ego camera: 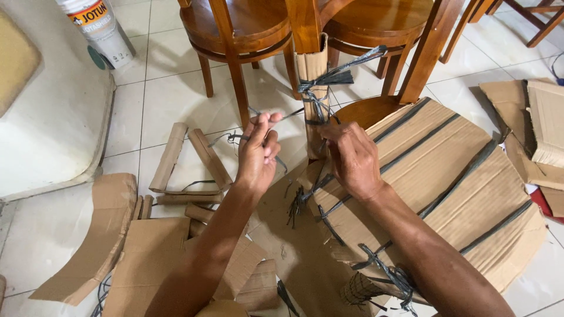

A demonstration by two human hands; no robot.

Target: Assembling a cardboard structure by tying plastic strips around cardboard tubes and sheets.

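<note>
Left hand: my left hand point(258, 149) is pinched shut on a dark plastic strap point(320, 100), drawing its free end off to the left.
Right hand: my right hand point(351, 158) is curled closed low against the wrapped leg; I judge it grips the same strap, though the fingers hide the hold.
Strap location: it is knotted round the cardboard sleeve point(312, 88) on a wooden chair leg, just above the cardboard-wrapped chair seat point(446, 176) lying in front of me.
Handling: I judge the strap light, limp and a little slick, best taken near the knot; the sleeve looks stiff but would crease under a hard squeeze.
Surface: pale tiled floor point(170, 70), strewn with cardboard offcuts point(117, 246).
Room: more wooden chairs point(247, 29) stand behind, and a white paint bucket point(100, 29) sits at the upper left.
</note>
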